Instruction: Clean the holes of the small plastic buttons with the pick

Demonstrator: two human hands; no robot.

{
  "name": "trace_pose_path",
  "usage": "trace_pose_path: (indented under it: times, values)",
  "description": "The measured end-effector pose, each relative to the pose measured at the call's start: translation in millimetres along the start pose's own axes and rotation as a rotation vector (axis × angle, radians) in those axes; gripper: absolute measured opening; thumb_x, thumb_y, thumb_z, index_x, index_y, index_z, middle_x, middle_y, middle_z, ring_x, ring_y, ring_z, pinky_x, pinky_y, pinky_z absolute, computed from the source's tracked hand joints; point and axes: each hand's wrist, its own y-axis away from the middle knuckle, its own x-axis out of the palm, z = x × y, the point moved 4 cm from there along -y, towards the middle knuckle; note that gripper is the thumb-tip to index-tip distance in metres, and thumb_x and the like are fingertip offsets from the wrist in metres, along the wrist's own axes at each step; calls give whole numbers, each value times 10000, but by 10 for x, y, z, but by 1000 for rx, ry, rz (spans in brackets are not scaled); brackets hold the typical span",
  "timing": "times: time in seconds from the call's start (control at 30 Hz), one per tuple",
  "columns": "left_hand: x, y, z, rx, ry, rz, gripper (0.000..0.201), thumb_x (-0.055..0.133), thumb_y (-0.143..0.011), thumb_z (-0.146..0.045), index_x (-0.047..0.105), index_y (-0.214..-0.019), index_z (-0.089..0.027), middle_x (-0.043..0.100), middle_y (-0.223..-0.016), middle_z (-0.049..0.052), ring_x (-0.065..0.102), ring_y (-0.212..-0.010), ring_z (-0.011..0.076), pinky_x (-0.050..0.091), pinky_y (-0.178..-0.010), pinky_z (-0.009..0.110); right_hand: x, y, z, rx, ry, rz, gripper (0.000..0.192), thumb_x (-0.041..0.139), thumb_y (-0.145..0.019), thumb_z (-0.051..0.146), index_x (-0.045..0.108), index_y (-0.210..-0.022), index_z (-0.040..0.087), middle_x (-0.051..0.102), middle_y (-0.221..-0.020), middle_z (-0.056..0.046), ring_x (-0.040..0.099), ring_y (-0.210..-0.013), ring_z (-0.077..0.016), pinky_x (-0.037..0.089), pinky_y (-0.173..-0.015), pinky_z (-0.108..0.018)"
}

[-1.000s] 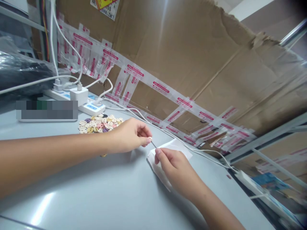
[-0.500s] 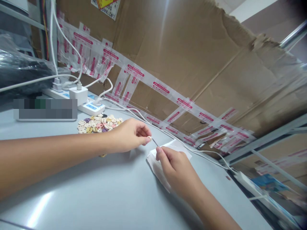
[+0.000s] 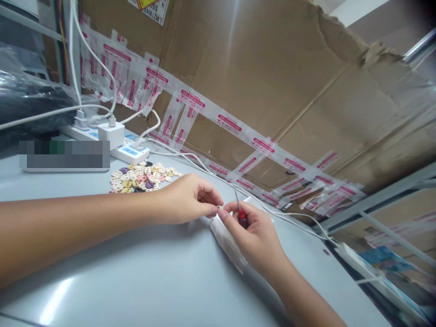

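Pinching a small bead [image 3: 220, 208] between left hand [image 3: 190, 200] and right hand [image 3: 254, 231] fingertips, mid-bench above white cloth [image 3: 226, 240]. Right also clamps red-handled pick [image 3: 240, 213]. Bead looks light, hard, likely slippery; hold by rim. Bead pile [image 3: 143, 177] near back edge.

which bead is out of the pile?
The small pale bead pinched between the left hand and right hand fingertips; the rest lie in the pile behind.

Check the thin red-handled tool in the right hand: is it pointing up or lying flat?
Pointing up. The red-handled tool sits in the right hand, metal shaft rising clear above the fingers, tilted slightly leftward.
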Motion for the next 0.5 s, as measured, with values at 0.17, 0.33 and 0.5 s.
trace_pose_path:
  times: [0.17,0.33,0.5]
  values:
    - [17,1,1,53,54,42,214,701,-775,-215,744,-977,-160,778,-955,71,715,-899,214,540,-798,308,11,0,-22,12,-47,8,257,643,-842,412,617,-744,176,347,-549,64,318,-501,-96,246,-476,-239]
    - [34,2,-9,46,88,77,243,710,-789,-270,741,-1004,-161,767,-963,78,699,-883,201,523,-767,292,18,3,-72,60,-123,4,289,650,-846,457,579,-760,190,346,-547,71,323,-474,-90,241,-453,-236]
    - [-46,-15,-31,54,110,13,171,689,-814,-269,737,-932,-154,723,-801,37,653,-753,153,509,-739,282,37,3,-114,134,-262,93,353,526,-930,535,536,-802,207,288,-536,93,220,-431,-77,190,-415,-230]
